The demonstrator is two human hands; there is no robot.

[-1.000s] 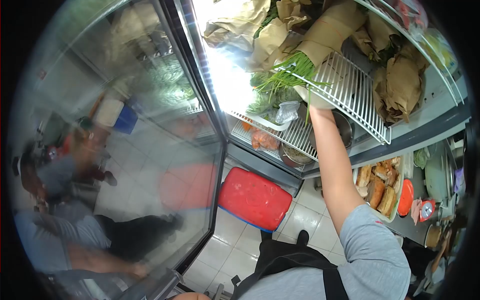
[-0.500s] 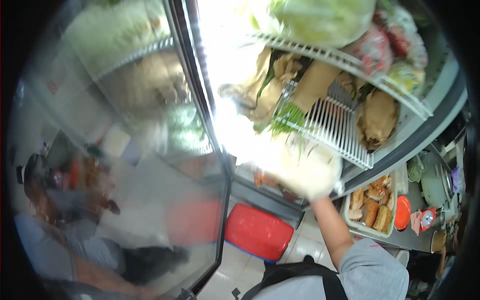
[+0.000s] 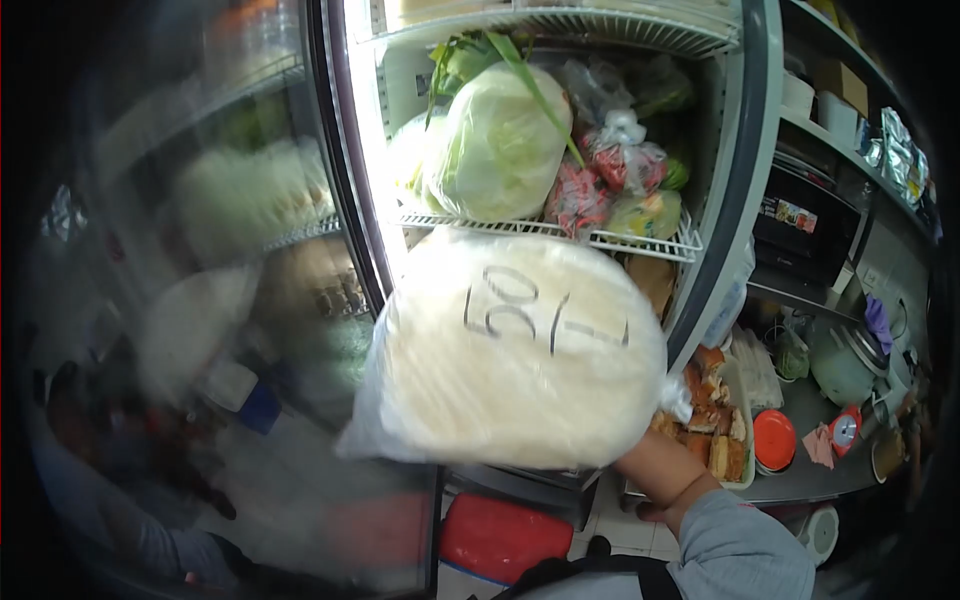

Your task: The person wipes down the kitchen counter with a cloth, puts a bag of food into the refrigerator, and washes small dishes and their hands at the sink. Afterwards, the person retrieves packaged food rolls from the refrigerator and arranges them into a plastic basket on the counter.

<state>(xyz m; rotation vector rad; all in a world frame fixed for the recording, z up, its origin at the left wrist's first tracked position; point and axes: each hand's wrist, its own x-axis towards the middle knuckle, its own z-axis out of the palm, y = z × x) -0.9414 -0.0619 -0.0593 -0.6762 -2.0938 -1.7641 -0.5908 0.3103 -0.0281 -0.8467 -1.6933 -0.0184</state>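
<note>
Bright light runs down the left edge of an open refrigerator (image 3: pixel 735 190), one glass door (image 3: pixel 240 300) swung out at nine o'clock, two wire shelves (image 3: pixel 640 22) crossing the cabinet toward twelve. And dead centre, filling the view, it's one big clear plastic bag (image 3: pixel 510 360), packed with something pale and flat, held up in front of the cabinet! Dark marker on its face reads 50, turned sideways, with a few more strokes beside it.

One right forearm (image 3: pixel 668 468) reaches in from five o'clock, and the right hand has hold of that bag from behind; its fingers are hidden. As for the left hand, it's out of sight, so I cannot tell what it's doing.

Up at twelve, one large bagged cabbage (image 3: pixel 505 140) sits on the lower shelf, a second pale bundle (image 3: pixel 410 155) just beside it. Round to one o'clock, two knotted bags with red contents (image 3: pixel 578 198) lie together, one yellow-green bag (image 3: pixel 645 215) near them.

Over to half past two, one microwave (image 3: pixel 810 225)! Down at four, one tray (image 3: pixel 746 400) of browned pieces, too many overlapping to count, one round red lid (image 3: pixel 775 440), one red scale (image 3: pixel 846 430). At six, one red container (image 3: pixel 505 540) on the floor.
</note>
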